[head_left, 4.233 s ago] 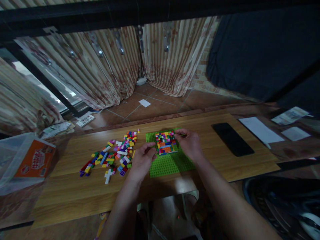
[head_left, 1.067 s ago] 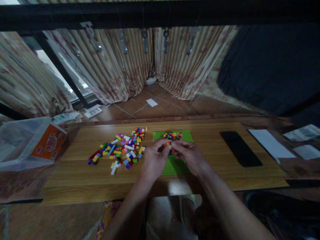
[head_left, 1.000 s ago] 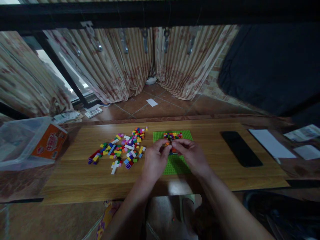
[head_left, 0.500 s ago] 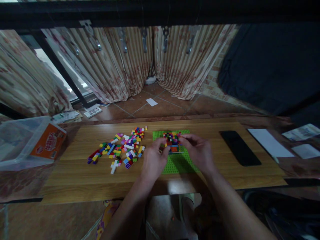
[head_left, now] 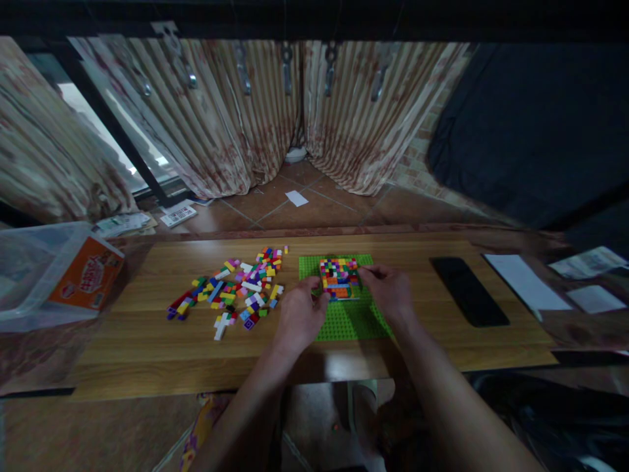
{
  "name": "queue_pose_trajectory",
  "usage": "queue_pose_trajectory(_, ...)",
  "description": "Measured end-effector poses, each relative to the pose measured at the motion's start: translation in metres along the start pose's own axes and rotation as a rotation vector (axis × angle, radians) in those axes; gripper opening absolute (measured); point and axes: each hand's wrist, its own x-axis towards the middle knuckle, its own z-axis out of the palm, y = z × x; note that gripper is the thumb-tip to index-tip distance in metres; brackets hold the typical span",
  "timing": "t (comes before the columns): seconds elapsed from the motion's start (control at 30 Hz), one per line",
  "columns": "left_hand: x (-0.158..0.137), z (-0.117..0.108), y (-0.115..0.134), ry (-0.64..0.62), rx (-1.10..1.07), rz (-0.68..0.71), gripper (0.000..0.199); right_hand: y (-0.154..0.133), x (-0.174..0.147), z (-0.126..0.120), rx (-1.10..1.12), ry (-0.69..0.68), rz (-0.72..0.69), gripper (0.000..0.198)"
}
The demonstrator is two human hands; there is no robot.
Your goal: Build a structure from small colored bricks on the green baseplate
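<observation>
A square build of multicoloured toy bricks [head_left: 339,278] sits on a green studded baseplate [head_left: 337,322] in the middle of the table. At the build's left side is my left hand [head_left: 301,316], thumb and forefinger apart with a gap between them and nothing visible in it. My right hand [head_left: 392,294] is beside the right edge of the build, its thumb and forefinger pinched together near the upper right corner. Whatever is in that pinch, if anything, is too small to make out. Loose toy bricks [head_left: 252,286] of many colours lie in a spread pile left of the baseplate.
A black phone [head_left: 470,291] lies on the wooden table [head_left: 162,357] at the right, with a white paper sheet [head_left: 525,282] beyond it. A clear plastic bin [head_left: 44,288] with an orange label stands off the table's left end. Curtains [head_left: 221,124] hang behind.
Both hands have drawn slightly outward from the brick build, so more of its top shows. The right fingers have shifted off its upper right corner. The camera view has moved slightly.
</observation>
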Motion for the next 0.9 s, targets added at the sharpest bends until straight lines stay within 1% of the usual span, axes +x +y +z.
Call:
queue_pose_trajectory(0.17,-0.0002,-0.0011,0.0008,-0.02,0.041,0.022,0.028,0.0055,0.0,0.0042,0.042,-0.004,-0.016,0.035)
queue_pose_trajectory(0.37,-0.0004,0.0007,-0.0008,-0.024,0.05,0.042,0.025,0.0022,-0.0034,0.0051,0.072,0.009,-0.015,0.037)
queue_pose_trajectory(0.47,-0.0008,0.0017,-0.0014,-0.015,0.047,0.057,0.024,0.0011,-0.0029,0.0063,0.104,-0.003,0.01,0.04)
queue_pose_trajectory(0.63,-0.0014,0.003,-0.0019,-0.011,0.042,0.062,0.026,0.0036,-0.001,0.0095,0.193,-0.015,0.109,0.047)
queue_pose_trajectory(0.8,-0.0009,0.0038,-0.0024,-0.007,0.053,0.056,0.029,0.0019,-0.0014,0.0085,0.146,-0.02,0.108,0.048)
queue_pose_trajectory(0.9,-0.0016,0.0043,-0.0024,0.0,0.059,0.069,0.027,-0.0014,-0.0017,0.0081,0.141,-0.007,0.123,0.047)
